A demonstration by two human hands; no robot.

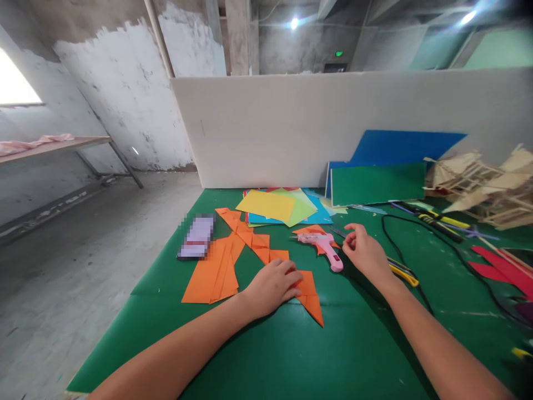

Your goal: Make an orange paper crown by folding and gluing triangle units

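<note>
My left hand point(275, 283) presses down with bent fingers on a folded orange paper piece point(310, 286), whose pointed end sticks out to the right. A chain of folded orange paper point(245, 230) runs up and left from there. My right hand point(364, 253) is raised with its fingers curled in a pinch. A thin grey pointed tool point(336, 231) shows at those fingertips; its kind and whether it is gripped are unclear. Just left of that hand lies a pink hot glue gun point(322, 241), on a small orange paper piece point(310, 229).
Orange sheets point(208, 272) and a blurred phone point(197, 238) lie left. Coloured paper point(266, 205) is stacked behind. A yellow utility knife point(403, 272), black cable point(447, 250), red strips point(503, 266) and wooden model point(487, 183) are right. A white board point(266, 130) stands behind the green table point(291, 355).
</note>
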